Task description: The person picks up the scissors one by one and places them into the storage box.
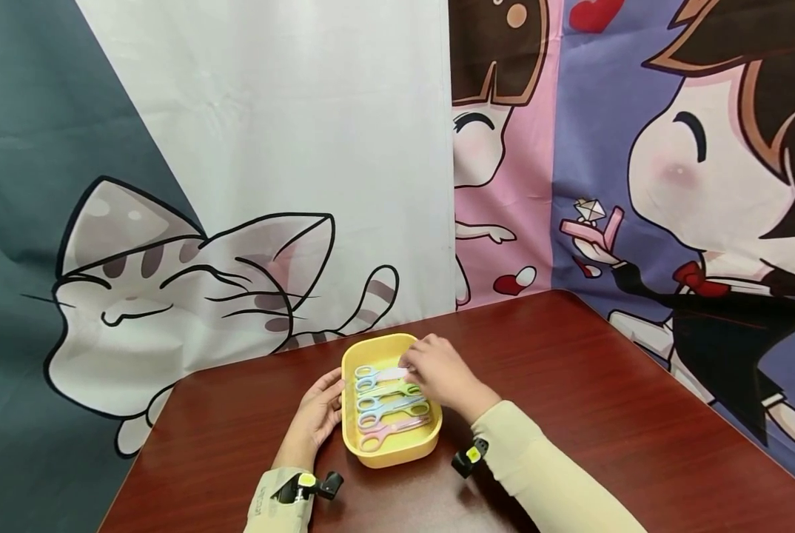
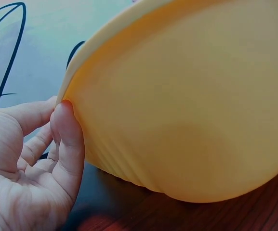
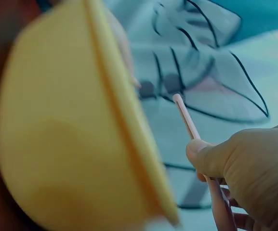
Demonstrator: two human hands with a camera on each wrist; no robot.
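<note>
A yellow plastic basket (image 1: 392, 459) stands on the table with several small scissors inside it. My left hand (image 1: 320, 411) holds the basket's left side, its thumb (image 2: 67, 139) and fingertips at the rim. My right hand (image 1: 440, 374) is over the basket's far right part. In the right wrist view it pinches a slim pink pair of scissors (image 3: 189, 118) between thumb and fingers, tip pointing up, part of it hidden in the hand. Pink scissors (image 1: 373, 442) lie nearest in the basket, with blue scissors (image 1: 369, 404) and green scissors (image 1: 416, 409) farther in.
The dark red wooden table (image 1: 531, 348) reaches out on both sides of the basket. Behind it hangs a printed cloth (image 1: 371, 148) with a cartoon cat and two figures. A black wrist camera (image 1: 469, 457) sits beside the right sleeve.
</note>
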